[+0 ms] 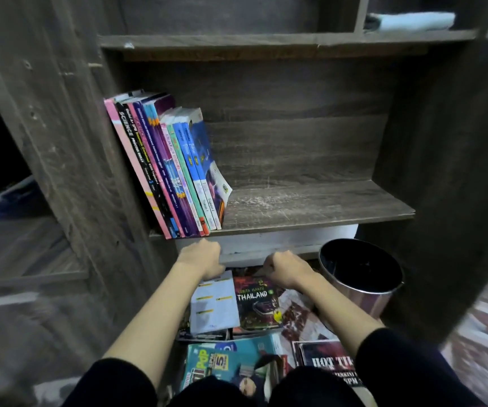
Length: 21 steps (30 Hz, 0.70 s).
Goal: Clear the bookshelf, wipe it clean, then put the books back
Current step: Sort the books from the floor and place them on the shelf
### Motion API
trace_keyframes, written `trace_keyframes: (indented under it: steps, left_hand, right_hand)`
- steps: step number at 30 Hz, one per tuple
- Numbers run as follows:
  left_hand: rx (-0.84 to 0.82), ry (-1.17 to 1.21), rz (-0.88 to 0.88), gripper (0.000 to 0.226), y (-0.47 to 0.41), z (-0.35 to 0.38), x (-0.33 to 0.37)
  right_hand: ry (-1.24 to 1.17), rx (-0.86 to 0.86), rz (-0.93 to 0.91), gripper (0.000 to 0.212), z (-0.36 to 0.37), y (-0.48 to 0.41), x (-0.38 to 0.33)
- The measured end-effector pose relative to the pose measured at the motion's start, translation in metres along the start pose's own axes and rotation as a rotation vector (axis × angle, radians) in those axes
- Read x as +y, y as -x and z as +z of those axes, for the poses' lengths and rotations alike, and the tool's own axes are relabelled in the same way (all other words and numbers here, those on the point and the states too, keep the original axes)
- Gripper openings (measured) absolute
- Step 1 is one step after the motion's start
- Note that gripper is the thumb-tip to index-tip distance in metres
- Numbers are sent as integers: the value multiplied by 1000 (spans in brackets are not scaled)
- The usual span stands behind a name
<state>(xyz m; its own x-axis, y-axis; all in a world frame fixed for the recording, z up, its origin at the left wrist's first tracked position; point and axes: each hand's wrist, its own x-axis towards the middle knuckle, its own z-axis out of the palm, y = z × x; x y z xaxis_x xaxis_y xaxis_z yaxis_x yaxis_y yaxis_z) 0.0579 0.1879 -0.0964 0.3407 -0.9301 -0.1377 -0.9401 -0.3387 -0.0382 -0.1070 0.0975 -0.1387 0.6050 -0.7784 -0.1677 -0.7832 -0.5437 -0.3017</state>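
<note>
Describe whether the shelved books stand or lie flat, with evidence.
Standing. The books rest on their bottom edges on the shelf board, spines facing out, packed against the left side panel.

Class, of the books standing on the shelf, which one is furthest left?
The pink book. It alone leans against the side panel; the black SCIENCE book comes next on its right.

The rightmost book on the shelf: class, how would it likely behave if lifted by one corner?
The rightmost book would probably flop: its soft cover already bows out at the bottom. It looks thin, so it is likely light. The other books lean left towards the side panel, not on it, so pulling it out probably topples nothing.
</note>
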Motion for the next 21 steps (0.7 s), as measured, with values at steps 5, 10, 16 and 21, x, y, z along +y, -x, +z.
trace_keyframes:
  steps: [5,10,16,21]
  left_hand:
    - [-153,69,27,40,-24,55,-2]
    - [-434,206,43,51,-36,140,-9]
    - [-552,208,159,87,-39,228,-10]
    - [-484,144,274,114,-43,282,-5]
  right_hand:
    - [3,-149,53,29,52,-7,27]
    - [-5,-426,1,54,135,-22,48]
    - [42,-542,-169,108,215,-40,54]
    - [115,-567,-210,126,254,-55,58]
